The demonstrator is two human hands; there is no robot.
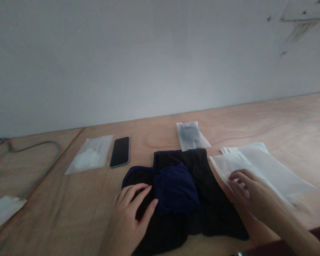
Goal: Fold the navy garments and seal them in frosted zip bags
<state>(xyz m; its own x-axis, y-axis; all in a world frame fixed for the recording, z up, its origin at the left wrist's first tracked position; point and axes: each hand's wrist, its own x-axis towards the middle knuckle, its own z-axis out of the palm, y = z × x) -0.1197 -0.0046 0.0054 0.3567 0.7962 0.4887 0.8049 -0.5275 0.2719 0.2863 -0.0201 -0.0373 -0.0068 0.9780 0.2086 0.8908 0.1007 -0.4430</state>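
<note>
A black garment with navy edging (221,209) lies spread on the wooden table. On its middle sits a bunched, folded piece of navy cloth (176,190). My left hand (133,209) rests on the garment's left part, fingers spread and holding nothing, its fingertips beside the navy cloth. To the right, my right hand (249,188) is curled, with thumb and fingertips pinched at the left edge of a frosted plastic bag (269,167). The bag lies flat, overlapping what looks like another white bag; my hand hides part of its near side.
A phone (120,152) lies behind the garment, next to a flat frosted bag (92,154) with something white inside. Near the wall (160,60) is a small frosted bag (190,135) holding something dark. A cable (40,143) and a white packet (5,211) are at left.
</note>
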